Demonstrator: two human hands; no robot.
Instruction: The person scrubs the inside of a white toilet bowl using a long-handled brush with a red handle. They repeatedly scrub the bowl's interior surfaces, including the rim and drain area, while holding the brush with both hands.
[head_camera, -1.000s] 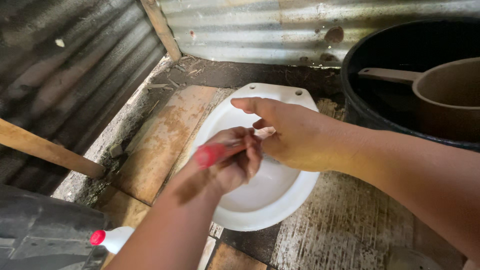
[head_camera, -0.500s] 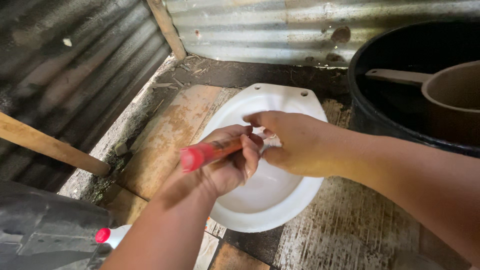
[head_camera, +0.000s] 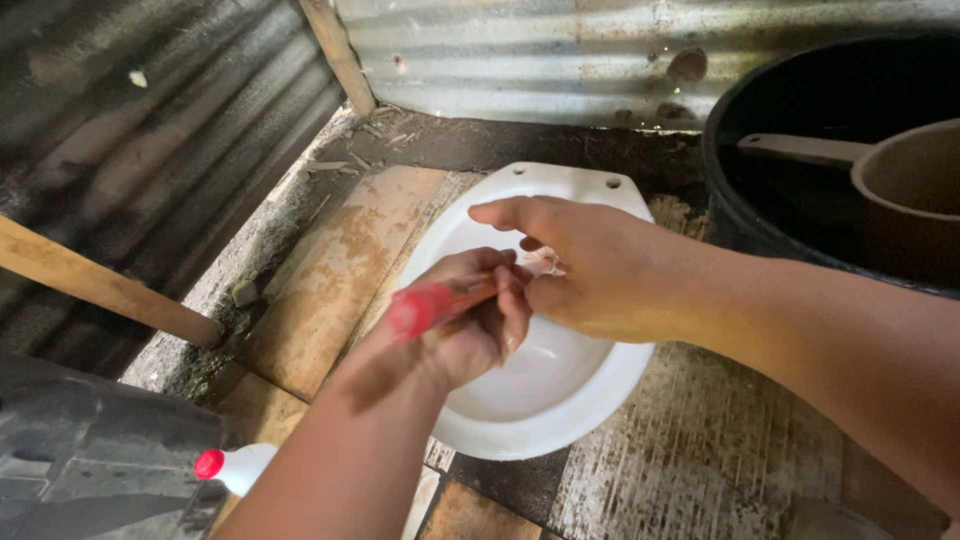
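Observation:
My left hand (head_camera: 470, 325) is closed around a red-handled brush (head_camera: 425, 308), whose handle end points toward me and to the left. The brush's head is hidden between my hands. My right hand (head_camera: 575, 265) reaches in from the right and pinches something small and pale at the brush's head, its index finger stretched out to the left. Both hands hover over a white ceramic squat toilet pan (head_camera: 545, 400) set into the floor.
A large black water barrel (head_camera: 740, 200) with a brown scoop (head_camera: 900, 190) inside stands at the right. Corrugated metal walls (head_camera: 560, 60) close the back and left. A wooden pole (head_camera: 100, 285) leans at the left. A white bottle with a red cap (head_camera: 235, 466) lies near me.
The brush handle has tilted and shifted slightly. My right index finger, curled half a second ago, is stretched out again. Both hands stay over the pan.

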